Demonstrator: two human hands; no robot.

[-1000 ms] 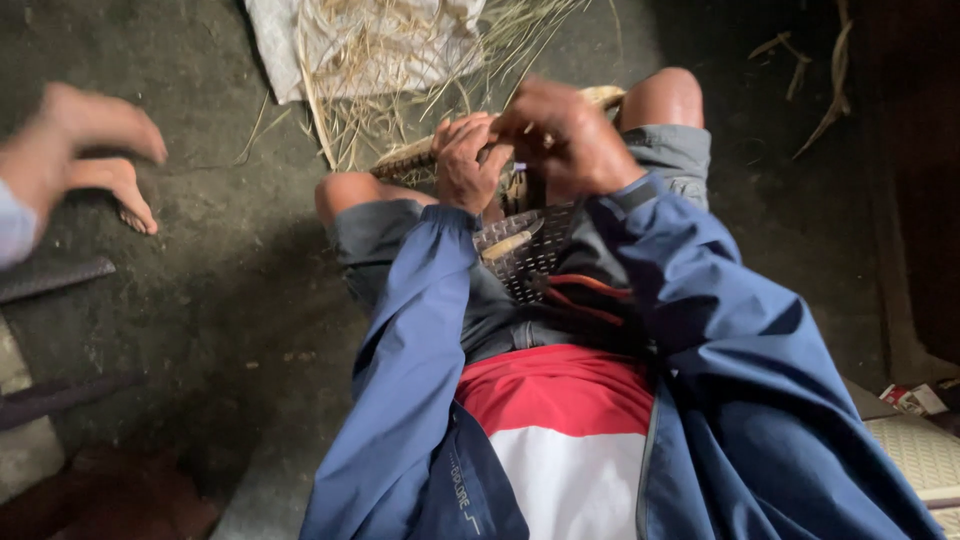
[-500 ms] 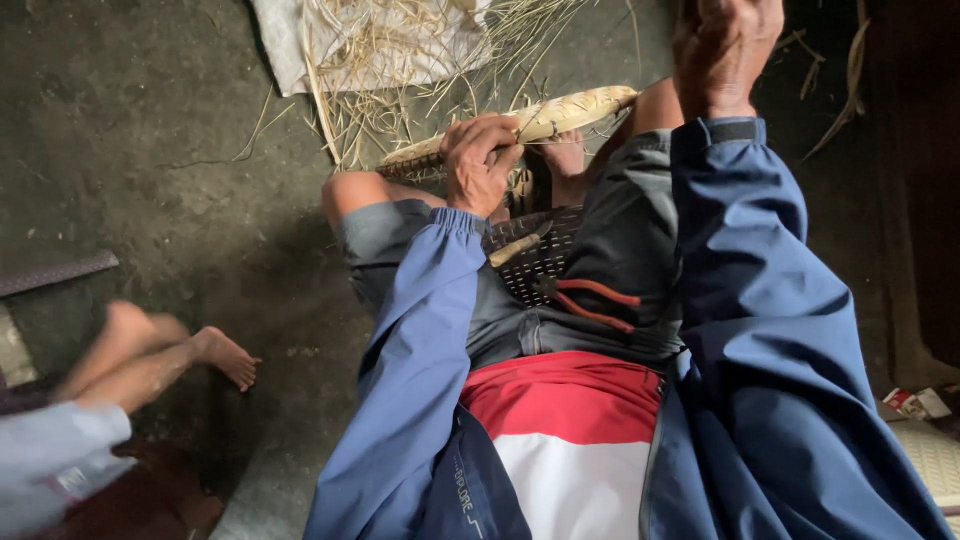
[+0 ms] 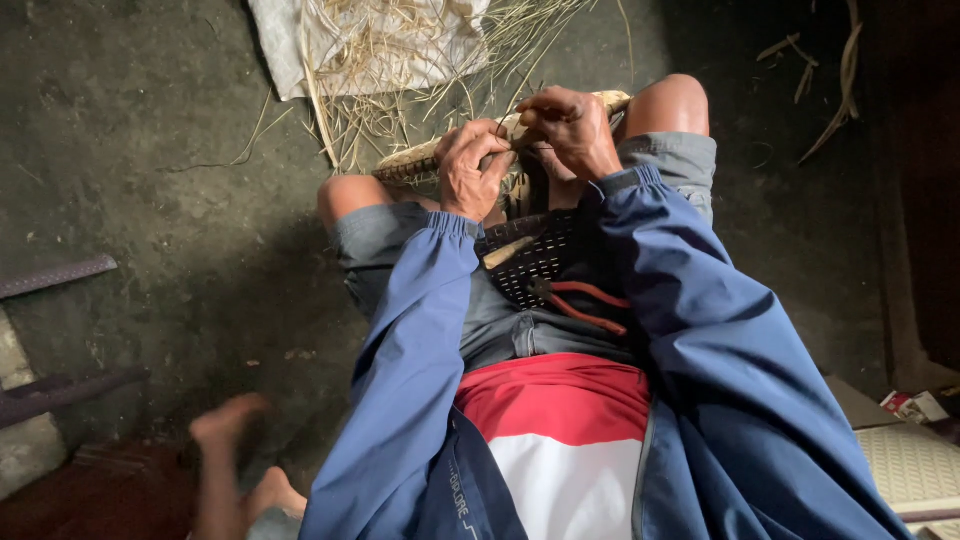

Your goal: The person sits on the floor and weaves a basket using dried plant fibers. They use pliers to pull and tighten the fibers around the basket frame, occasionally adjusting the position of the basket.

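Straw-coloured woven piece (image 3: pixel 410 163) rests across the knees; left hand (image 3: pixel 472 170) and right hand (image 3: pixel 572 128) both clamp it, apparently pinching strands.

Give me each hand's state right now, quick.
Left hand: closed, gripping the woven straw piece over the knees.
Right hand: closed, fingers pinching the same woven piece near its far end.

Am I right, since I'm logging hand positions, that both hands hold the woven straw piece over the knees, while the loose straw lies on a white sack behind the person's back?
Not quite. The head view shows the left hand and right hand on the woven straw piece over the knees, but the loose straw on the white sack lies in front of the person, beyond the knees.
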